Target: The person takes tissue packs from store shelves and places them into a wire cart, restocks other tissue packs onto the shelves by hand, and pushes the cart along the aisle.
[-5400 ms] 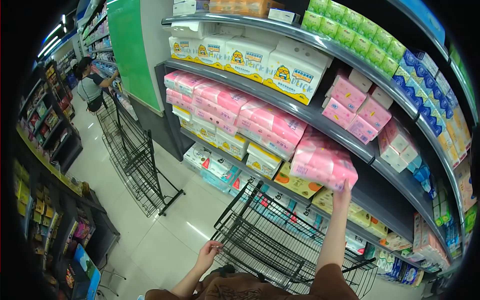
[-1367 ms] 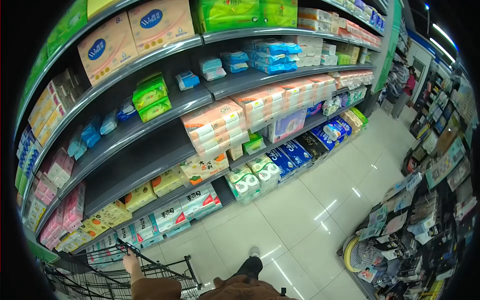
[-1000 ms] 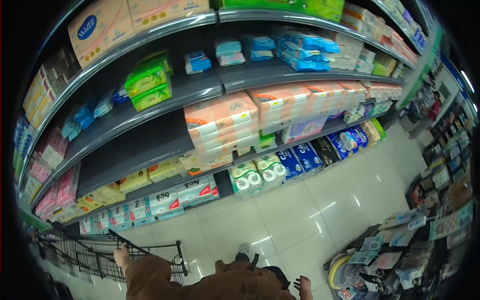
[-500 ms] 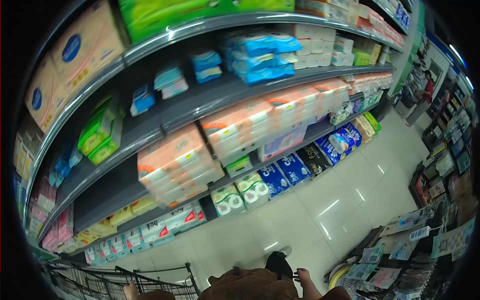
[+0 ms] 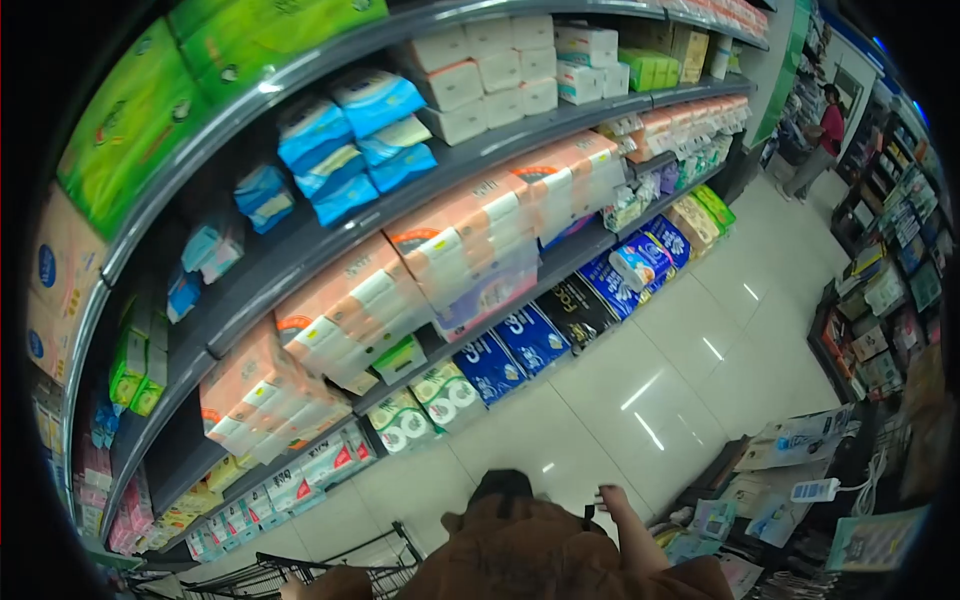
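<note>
My left hand (image 5: 291, 587) is at the bottom edge, closed on the near edge of a black wire shopping cart (image 5: 385, 560); only a small part of the hand shows. My right hand (image 5: 612, 498) hangs at my right side over the floor. Its fingers are loosely apart and it holds nothing. Between the hands are my brown top (image 5: 530, 560) and a dark shoe or trouser leg (image 5: 503, 483). Closest to the cart are white packs with red marks (image 5: 290, 487) on the lowest shelf.
Shelves on the left carry peach tissue packs (image 5: 350, 300), blue packs (image 5: 375, 105) and green packs (image 5: 280, 40). Toilet rolls (image 5: 445, 395) stand low beside the tiled floor (image 5: 590, 400). A display rack (image 5: 800, 470) with a white power strip (image 5: 815, 490) borders the right. A person (image 5: 828, 135) stands far off.
The view has moved forward along the aisle, so the shelf goods shift left and down. My right arm reaches a little higher in view. The cart stays beside my left hand.
</note>
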### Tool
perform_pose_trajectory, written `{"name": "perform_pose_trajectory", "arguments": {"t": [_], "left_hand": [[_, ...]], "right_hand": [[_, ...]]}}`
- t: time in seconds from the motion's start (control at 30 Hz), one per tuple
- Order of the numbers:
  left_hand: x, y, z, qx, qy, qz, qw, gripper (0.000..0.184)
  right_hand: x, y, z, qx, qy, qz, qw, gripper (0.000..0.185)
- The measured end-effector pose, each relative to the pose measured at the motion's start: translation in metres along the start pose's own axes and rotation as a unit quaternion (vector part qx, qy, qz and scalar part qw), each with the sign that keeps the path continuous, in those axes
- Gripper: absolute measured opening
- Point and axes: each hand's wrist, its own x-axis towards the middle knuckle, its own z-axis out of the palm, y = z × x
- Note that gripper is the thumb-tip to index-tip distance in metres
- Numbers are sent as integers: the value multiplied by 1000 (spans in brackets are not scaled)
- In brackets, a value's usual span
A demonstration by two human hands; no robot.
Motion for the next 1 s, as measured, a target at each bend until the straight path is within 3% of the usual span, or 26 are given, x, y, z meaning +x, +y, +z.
{"name": "perform_pose_trajectory", "arguments": {"t": [0.2, 0.4, 0.47, 0.63, 0.77, 0.87, 0.9, 0.97, 1.0], "left_hand": [[-76, 72, 4, -16, -9, -16, 1000, 38], [-121, 115, -24, -39, -16, -75, 996, 33], [-94, 92, 8, -87, -31, -58, 994, 38], [-127, 120, 14, -140, -108, -67, 982, 37], [-208, 152, 36, -260, -78, -63, 960, 27], [-282, 180, 53, -140, -20, -49, 989, 39], [-290, 172, 75, -94, 24, 20, 995, 41], [-368, 228, 48, -148, -47, -27, 988, 39], [-377, 219, 70, -105, -44, -11, 993, 40]], "right_hand": [[26, -133, -49, -16, -10, -39, 999, 39], [44, -155, -135, -25, 5, 42, 999, 43], [63, -143, -175, -28, -40, 89, 995, 44], [102, -180, -249, -149, -61, 149, 976, 46], [166, -264, -281, -224, -75, 114, 965, 48], [242, -316, -310, -186, -137, 51, 972, 47], [255, -344, -308, -199, -141, 46, 969, 47], [286, -394, -307, -229, -156, 28, 960, 45], [292, -418, -303, -261, -161, 9, 952, 42]]}}
